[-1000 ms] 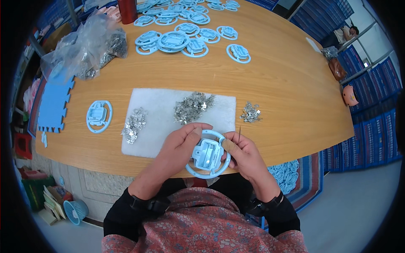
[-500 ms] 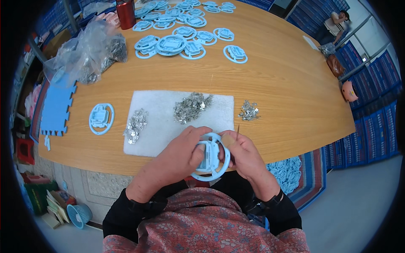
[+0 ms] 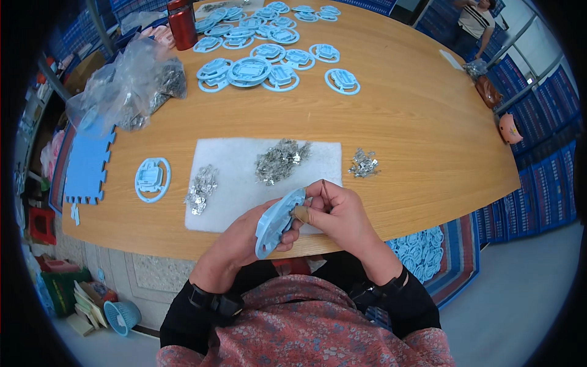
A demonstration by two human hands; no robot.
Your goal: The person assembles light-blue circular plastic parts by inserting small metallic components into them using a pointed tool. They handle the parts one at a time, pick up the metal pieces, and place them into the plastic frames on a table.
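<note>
My left hand (image 3: 239,238) grips a light blue round plastic frame (image 3: 276,221) and holds it on edge over the table's near edge. My right hand (image 3: 340,214) touches the frame's right side and pinches a thin dark pin-like tool (image 3: 326,191) between the fingers. Just beyond the hands lies a white foam mat (image 3: 238,183) with two heaps of small silver metal clips (image 3: 280,160), and a third heap (image 3: 364,164) sits on the wood to its right. One more blue frame (image 3: 152,178) lies flat left of the mat.
Several blue frames (image 3: 269,58) are spread across the far side of the wooden table (image 3: 416,134). A clear plastic bag of parts (image 3: 128,85) and a blue foam tile (image 3: 87,166) lie at the left. A red bottle (image 3: 182,24) stands at the back.
The frame was held flat facing me; it is now turned on edge, tilted leftward in my left hand. My right hand stays at its right side.
</note>
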